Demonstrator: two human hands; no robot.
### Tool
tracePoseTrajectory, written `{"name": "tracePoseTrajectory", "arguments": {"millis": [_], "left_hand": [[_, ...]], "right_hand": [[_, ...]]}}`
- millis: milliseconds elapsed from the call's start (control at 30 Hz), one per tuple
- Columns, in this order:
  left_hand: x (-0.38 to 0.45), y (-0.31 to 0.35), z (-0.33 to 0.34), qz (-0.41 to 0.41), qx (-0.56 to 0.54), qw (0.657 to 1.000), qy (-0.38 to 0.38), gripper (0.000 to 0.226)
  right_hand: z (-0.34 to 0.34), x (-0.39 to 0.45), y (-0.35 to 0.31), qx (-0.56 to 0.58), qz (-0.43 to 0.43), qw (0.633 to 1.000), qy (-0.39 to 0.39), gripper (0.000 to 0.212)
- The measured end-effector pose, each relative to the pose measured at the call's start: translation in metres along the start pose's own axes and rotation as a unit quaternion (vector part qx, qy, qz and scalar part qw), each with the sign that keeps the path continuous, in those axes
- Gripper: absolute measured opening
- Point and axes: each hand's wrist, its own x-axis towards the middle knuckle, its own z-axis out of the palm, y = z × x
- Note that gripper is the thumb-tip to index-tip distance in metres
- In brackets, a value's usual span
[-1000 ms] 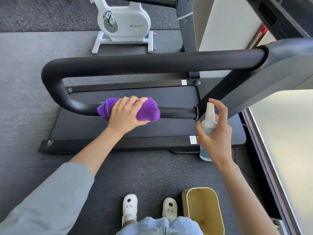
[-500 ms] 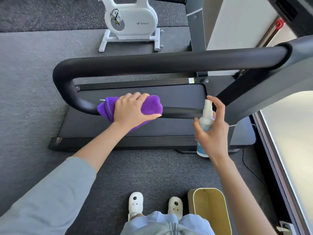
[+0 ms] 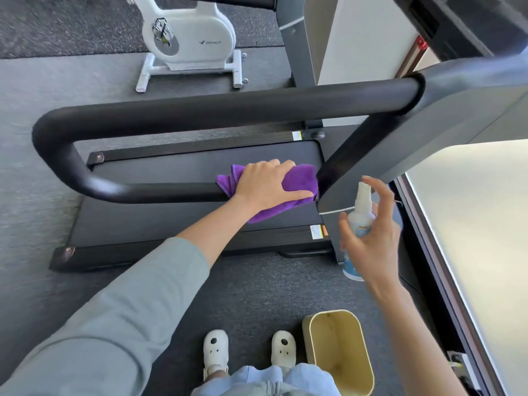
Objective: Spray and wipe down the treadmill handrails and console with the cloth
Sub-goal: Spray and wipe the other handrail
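My left hand (image 3: 264, 185) wraps the purple microfiber cloth (image 3: 298, 181) around the near black handrail (image 3: 148, 188), fingers curled over the top, thumb along the near side, clamped on cloth and rail together. The cloth sits at the rail's right end, touching the grey upright post (image 3: 371, 155) where the rail joins it; a loose flap hangs below my palm. Left of my grip the bare rail runs out, bends up and back, and returns as the far handrail (image 3: 243, 110) above and beyond my knuckles.

My right hand (image 3: 371, 241) holds the white spray bottle (image 3: 360, 221) upright, just right of and below the cloth hand, close to it but not touching. Palm and lower fingers close round the bottle body; index finger is raised, arched over the nozzle top; cannot tell if it touches the pump. Nozzle sits near the post's lower edge.

Under my left grip lies the black treadmill deck (image 3: 171, 221). Below both hands, near my white clogs (image 3: 215, 351), stands a yellow bin (image 3: 338, 352), directly under the bottle hand. Beyond the far rail, a white Merach exercise bike (image 3: 191, 35). Right of the bottle hand, a bright pale panel (image 3: 480, 224). Grey sleeve (image 3: 114, 318) covers my left forearm.
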Motion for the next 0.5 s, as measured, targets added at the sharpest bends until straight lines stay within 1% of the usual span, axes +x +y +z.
{"name": "tracePoseTrajectory", "arguments": {"millis": [100, 200, 367, 433, 500], "left_hand": [[-0.022, -0.027, -0.012, -0.019, 0.025, 0.999, 0.020, 0.085], [-0.051, -0.060, -0.029, -0.037, 0.050, 0.998, 0.014, 0.086], [-0.104, -0.128, -0.061, -0.050, 0.082, 0.995, 0.026, 0.084], [-0.121, -0.154, -0.073, -0.060, 0.096, 0.993, 0.026, 0.085], [-0.126, -0.165, -0.078, -0.054, 0.113, 0.992, 0.024, 0.086]], "right_hand": [[0.012, 0.001, -0.011, 0.006, -0.012, 1.000, -0.007, 0.060], [0.031, 0.001, -0.026, 0.024, -0.013, 0.999, -0.034, 0.062], [0.061, -0.004, -0.049, 0.034, -0.047, 0.997, -0.043, 0.065], [0.070, -0.007, -0.057, 0.036, -0.043, 0.997, -0.047, 0.065], [0.076, -0.011, -0.066, 0.036, -0.037, 0.998, -0.046, 0.064]]}}
